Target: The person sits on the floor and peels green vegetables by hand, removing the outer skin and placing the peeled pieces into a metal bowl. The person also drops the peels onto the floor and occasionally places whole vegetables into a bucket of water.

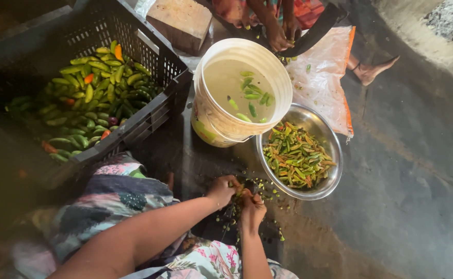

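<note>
Nearby, steel bowl (335, 150), white bucket (283, 82).

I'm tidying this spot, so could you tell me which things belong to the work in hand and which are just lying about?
In use:
left hand and right hand, together on a small green vegetable
black crate of whole vegetables
white bucket of water
steel bowl of cut pieces

Lying about:
wooden block
plastic sheet

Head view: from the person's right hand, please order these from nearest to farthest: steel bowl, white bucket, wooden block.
From the right hand:
1. Steel bowl, just up and to its right, full of cut pods.
2. White bucket, above the bowl, holding water.
3. Wooden block, at the top edge, beside the crate.
</note>
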